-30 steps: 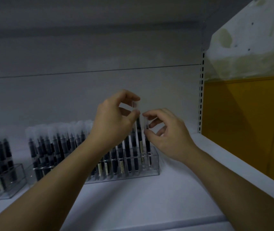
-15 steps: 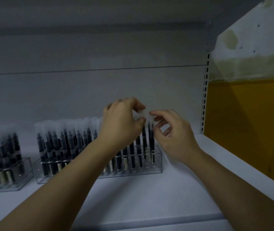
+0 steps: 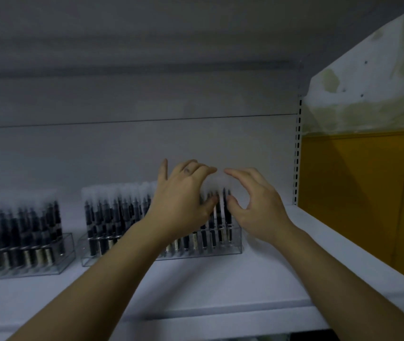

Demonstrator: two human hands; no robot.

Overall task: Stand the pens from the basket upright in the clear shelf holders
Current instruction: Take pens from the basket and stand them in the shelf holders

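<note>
We see dark, round-barrelled pens with frosted caps, upright in clear boxy holder on smooth white shelf. Left grip released, fingers splayed over caps. Right grip curved in a C round right-end pen; can't tell if grasping.

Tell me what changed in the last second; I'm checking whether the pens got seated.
The two pens pinched by their caps went down into the end slots of the right holder. The left hand and right hand released their grip, fingers now spread beside the caps. The left holder and the other pens stayed put.
</note>
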